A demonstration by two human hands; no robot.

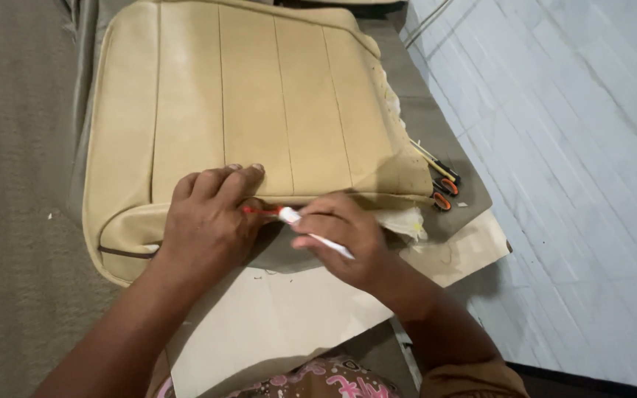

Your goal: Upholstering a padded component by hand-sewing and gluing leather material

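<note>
Two hands busy: seat cover (252,103) pinned flat by left hand (211,221), pen (311,227) gripped by right hand (344,239), line prob smudged if cover gets shifted.

Single head-worn view, steeply downward, close over the work surface.

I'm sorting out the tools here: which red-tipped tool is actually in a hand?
The white one with the red tip, held in the right hand. The orange-handled tools lie untouched at the cushion's right edge.
</note>
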